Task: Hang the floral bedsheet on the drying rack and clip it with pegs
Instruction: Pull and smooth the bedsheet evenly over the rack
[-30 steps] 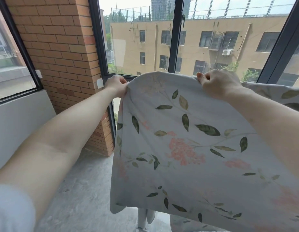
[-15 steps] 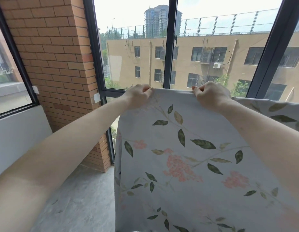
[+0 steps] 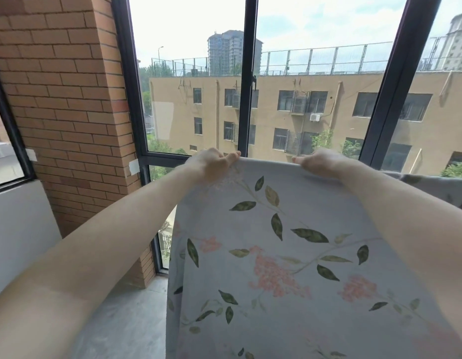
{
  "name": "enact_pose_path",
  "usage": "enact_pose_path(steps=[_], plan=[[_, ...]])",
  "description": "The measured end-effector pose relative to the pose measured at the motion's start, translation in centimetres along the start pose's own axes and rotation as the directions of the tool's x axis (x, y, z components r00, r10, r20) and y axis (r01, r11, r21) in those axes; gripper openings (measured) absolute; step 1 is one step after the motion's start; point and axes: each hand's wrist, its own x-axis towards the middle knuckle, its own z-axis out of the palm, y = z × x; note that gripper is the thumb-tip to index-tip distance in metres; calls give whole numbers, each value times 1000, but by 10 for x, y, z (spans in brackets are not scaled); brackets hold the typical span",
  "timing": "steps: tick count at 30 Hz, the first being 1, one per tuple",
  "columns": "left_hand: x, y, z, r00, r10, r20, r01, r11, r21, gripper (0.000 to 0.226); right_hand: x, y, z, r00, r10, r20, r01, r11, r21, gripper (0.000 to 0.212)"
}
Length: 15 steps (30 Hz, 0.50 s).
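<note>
L hand [image 3: 211,163] & R hand [image 3: 319,161] both pinch top edge of floral bedsheet [image 3: 289,255], now closer together vs 1 s ago, sheet raised before window. Rack, pegs not visible; hanging pending.

A grey, mottled concrete floor [image 3: 126,320] is seen well below the left hand [image 3: 211,164], under the left forearm. An orange brick pillar [image 3: 69,112] is carried on it, to the left of that hand. The stretch of floor beneath the right hand [image 3: 320,161] is hidden by the pale floral bedsheet [image 3: 289,255].
</note>
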Motion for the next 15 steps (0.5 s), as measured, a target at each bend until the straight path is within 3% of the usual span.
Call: enact_pose_path(steps=[2,5,9,11,13,15], plan=[[-1,7,-8,1000,20,2,-20,987,157,74,0,-7,7,1000,-4,-5,4,997,-71,75],[-10,32,2,977,212,-1,-206,951,232,54,-3,-16,15,999,-31,-8,29,985,-170,71],[-15,45,27,929,311,-199,-254,930,267,54,-1,-17,21,992,-113,-61,100,977,-188,70],[-13,45,29,919,313,-238,-246,930,274,59,-6,-2,27,952,-203,-227,177,976,-129,61],[-10,47,30,918,323,-229,-256,926,277,61,-20,23,35,863,-212,-458,202,977,-72,63],[-8,48,32,917,323,-232,-257,927,274,62,-29,58,42,767,-232,-599,182,973,-144,62]])
